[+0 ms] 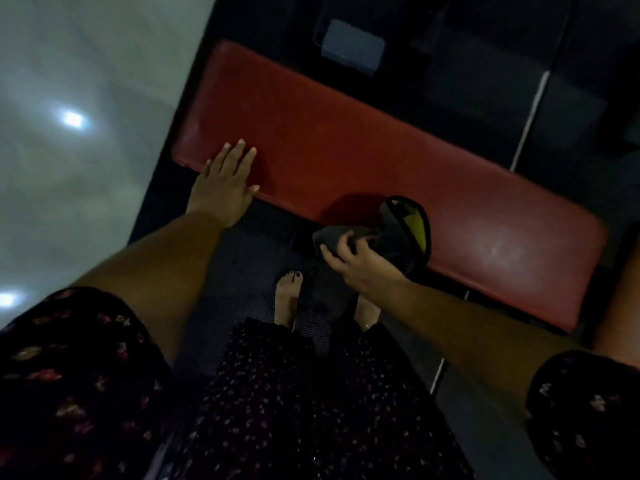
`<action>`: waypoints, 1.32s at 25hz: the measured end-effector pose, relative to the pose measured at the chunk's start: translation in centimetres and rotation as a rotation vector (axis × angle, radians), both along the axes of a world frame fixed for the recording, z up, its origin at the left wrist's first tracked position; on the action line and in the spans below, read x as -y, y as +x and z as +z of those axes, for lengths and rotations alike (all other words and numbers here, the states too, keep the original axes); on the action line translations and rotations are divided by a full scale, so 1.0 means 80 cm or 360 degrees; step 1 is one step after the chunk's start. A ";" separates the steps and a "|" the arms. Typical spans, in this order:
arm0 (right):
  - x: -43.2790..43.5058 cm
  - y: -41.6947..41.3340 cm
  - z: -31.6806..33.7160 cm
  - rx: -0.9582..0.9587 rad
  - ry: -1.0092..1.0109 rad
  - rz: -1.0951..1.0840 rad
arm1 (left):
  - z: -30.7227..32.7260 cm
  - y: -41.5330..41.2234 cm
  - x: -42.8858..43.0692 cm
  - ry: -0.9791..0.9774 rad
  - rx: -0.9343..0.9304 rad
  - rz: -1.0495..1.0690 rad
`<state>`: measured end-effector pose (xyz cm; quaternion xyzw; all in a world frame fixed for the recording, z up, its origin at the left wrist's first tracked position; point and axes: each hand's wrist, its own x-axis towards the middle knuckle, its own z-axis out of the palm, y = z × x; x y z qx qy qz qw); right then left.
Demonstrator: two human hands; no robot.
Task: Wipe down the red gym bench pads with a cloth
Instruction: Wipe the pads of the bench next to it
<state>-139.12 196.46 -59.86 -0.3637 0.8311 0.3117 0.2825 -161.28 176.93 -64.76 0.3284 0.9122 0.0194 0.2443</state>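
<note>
Count, by kind:
- 1 red pad [346,150], long, running from far left to near right.
- 1 cloth [398,233], dark with yellow patch, at pad's near edge.
- 2 hands: left hand [225,185] flat on pad's left end, right hand [356,265] gripping cloth.
- 2 bare feet on near side of pad: left foot [287,296], right foot [367,311] partly hidden.
- 2 patterned sleeves [69,375], [588,410].
- 2 light spots [72,119], [7,299] on pale floor, left.
- 1 grey rectangle [351,46], far.
- 2 white lines [530,119], [438,375], right.
</note>
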 end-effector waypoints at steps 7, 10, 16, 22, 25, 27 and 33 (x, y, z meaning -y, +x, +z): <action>-0.034 -0.074 0.001 -0.0027 -0.0003 0.0663 | -0.008 -0.039 0.027 -0.0061 -0.0159 -0.0101; 0.000 -0.100 -0.004 -0.0167 -0.0045 0.0556 | -0.006 -0.061 0.039 -0.0125 -0.0303 -0.0238; 0.014 -0.150 0.012 0.0030 -0.0020 0.0880 | -0.005 -0.076 0.046 -0.0200 -0.0303 -0.0356; 0.087 -0.196 -0.004 -0.0115 -0.0163 0.0448 | -0.006 -0.072 0.037 0.0045 -0.0032 -0.0142; 0.033 -0.174 -0.015 -0.0193 -0.0404 0.0410 | -0.008 -0.055 0.036 0.0071 -0.0058 -0.0046; -0.026 -0.187 -0.013 -0.0328 -0.0833 0.0435 | -0.013 -0.024 0.031 0.0065 -0.0102 0.0068; -0.080 -0.339 0.004 -0.0782 -0.1011 0.0424 | -0.041 0.141 -0.038 0.0436 -0.0105 0.0252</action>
